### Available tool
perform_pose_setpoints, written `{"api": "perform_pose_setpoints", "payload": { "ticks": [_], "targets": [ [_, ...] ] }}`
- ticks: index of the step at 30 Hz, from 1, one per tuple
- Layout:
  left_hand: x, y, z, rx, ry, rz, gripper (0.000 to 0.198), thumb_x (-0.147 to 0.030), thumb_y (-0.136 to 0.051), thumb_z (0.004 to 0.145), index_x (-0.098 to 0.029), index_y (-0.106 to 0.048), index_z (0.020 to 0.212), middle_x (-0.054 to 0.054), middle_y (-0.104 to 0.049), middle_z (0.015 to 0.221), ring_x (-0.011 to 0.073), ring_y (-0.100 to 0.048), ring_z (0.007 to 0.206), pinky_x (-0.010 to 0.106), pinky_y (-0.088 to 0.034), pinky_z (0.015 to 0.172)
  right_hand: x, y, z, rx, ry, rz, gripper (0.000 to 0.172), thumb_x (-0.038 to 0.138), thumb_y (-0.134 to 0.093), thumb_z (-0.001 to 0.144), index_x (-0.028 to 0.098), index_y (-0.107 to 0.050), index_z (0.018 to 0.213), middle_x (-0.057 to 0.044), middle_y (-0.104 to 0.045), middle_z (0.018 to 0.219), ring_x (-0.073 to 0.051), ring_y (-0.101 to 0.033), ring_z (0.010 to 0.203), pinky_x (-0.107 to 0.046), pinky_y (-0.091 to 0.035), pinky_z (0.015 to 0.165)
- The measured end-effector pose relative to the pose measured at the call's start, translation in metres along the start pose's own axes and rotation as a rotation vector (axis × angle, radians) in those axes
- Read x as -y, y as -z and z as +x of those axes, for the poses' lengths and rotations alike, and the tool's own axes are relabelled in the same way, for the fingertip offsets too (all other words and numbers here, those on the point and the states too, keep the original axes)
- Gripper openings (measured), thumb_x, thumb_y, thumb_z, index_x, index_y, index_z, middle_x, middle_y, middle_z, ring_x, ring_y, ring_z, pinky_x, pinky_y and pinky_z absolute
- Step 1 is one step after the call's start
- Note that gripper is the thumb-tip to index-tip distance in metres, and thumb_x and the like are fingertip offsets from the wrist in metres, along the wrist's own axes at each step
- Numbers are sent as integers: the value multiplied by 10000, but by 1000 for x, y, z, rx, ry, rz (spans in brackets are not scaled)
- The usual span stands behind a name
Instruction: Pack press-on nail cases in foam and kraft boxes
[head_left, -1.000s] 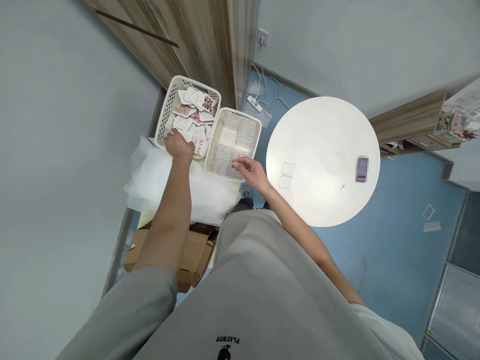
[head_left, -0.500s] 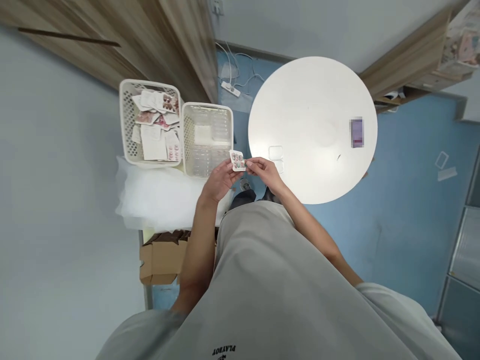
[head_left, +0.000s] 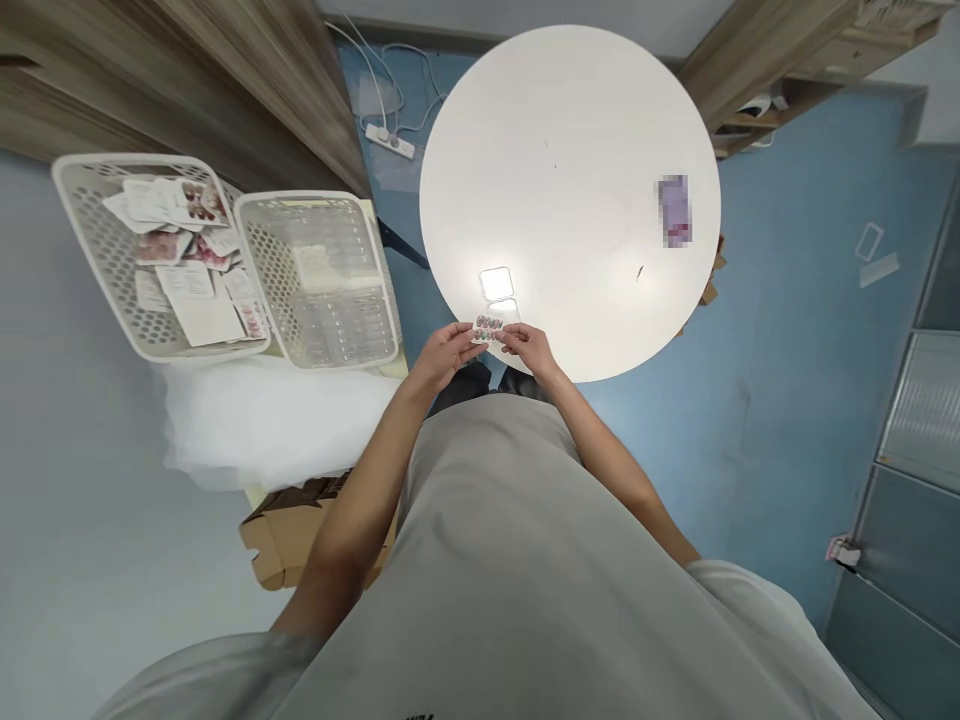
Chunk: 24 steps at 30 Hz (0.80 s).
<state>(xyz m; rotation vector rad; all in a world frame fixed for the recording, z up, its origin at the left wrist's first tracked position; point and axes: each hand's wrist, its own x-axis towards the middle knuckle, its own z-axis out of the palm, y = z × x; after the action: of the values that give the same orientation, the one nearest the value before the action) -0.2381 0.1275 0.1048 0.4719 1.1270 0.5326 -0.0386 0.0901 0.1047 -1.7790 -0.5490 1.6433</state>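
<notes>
Hands first: left hand (head_left: pixel 448 350) and right hand (head_left: pixel 527 348) brought together over the near edge of the round white worktop (head_left: pixel 570 150). Thumb and fingertips of each closed in a light pinch on one end of a small card of press-on nails (head_left: pixel 489 328), other fingers loosely curled. Card held roughly level at the near half of a clear case (head_left: pixel 499 290) lying on the worktop; touching it or not, cannot tell.

A second ago: left reaching into the packet basket (head_left: pixel 105 275), right hovering at the tray basket (head_left: pixel 266 250). Half a second ago: card already between both hands, beside the tray basket. Now well apart from both baskets and right by the case.

Writing: none legible. Packet print too small, purple item (head_left: pixel 675 210) on the worktop blurred out, shirt print cut off at the bottom edge.
</notes>
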Motion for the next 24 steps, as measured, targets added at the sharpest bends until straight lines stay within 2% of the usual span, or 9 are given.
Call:
{"api": "perform_pose_setpoints", "payload": {
  "ticks": [5, 9, 13, 19, 21, 24],
  "targets": [
    [27, -5, 29, -178, 14, 249, 303, -401, -897, 861, -192, -726, 999, 114, -783, 986, 338, -799, 1075, 558, -650, 1054, -19, 18, 21, -55, -9, -51, 408, 581, -906, 770, 220, -746, 870, -13, -764, 846, -154, -671, 740, -314, -586, 783],
    [48, -12, 50, -257, 40, 317, 237, -361, -847, 880, -195, -730, 1003, 118, -783, 981, 308, -794, 1029, 534, -638, 1041, -27, 30, 43, -79, -18, -96, 333, 520, -889, 818, 223, -744, 866, -16, -767, 851, -161, -673, 743, -317, -591, 777],
    [61, -20, 66, -263, 71, 339, 221, -315, -796, 891, -188, -748, 1065, 140, -796, 1104, 285, -774, 1059, 504, -619, 1072, -32, 41, 66, -107, -62, -112, 254, 429, -872, 849, 209, -744, 861, -14, -757, 812, -158, -671, 740, -314, -598, 795],
    [68, -22, 82, -368, 20, 372, 379, -233, -748, 871, -196, -730, 1248, 173, -734, 1425, 299, -719, 1284, 486, -568, 1158, -41, 46, 90, -143, -36, -144, 148, 343, -806, 903, 206, -751, 886, -12, -769, 883, -140, -662, 714, -318, -589, 836],
    [68, -22, 85, -395, 4, 377, 433, -211, -734, 870, -180, -716, 1302, 194, -704, 1486, 307, -708, 1324, 480, -549, 1183, -43, 45, 93, -142, -32, -172, 144, 348, -786, 923, 211, -750, 903, -19, -779, 910, -153, -675, 747, -322, -588, 852],
    [66, -25, 88, -399, -11, 354, 515, -199, -748, 863, -176, -693, 1375, 205, -679, 1536, 325, -694, 1364, 480, -525, 1209, -43, 40, 94, -162, 5, -268, 134, 350, -748, 959, 219, -751, 930, -50, -804, 994, -198, -719, 898, -340, -581, 930]
  ]
}}
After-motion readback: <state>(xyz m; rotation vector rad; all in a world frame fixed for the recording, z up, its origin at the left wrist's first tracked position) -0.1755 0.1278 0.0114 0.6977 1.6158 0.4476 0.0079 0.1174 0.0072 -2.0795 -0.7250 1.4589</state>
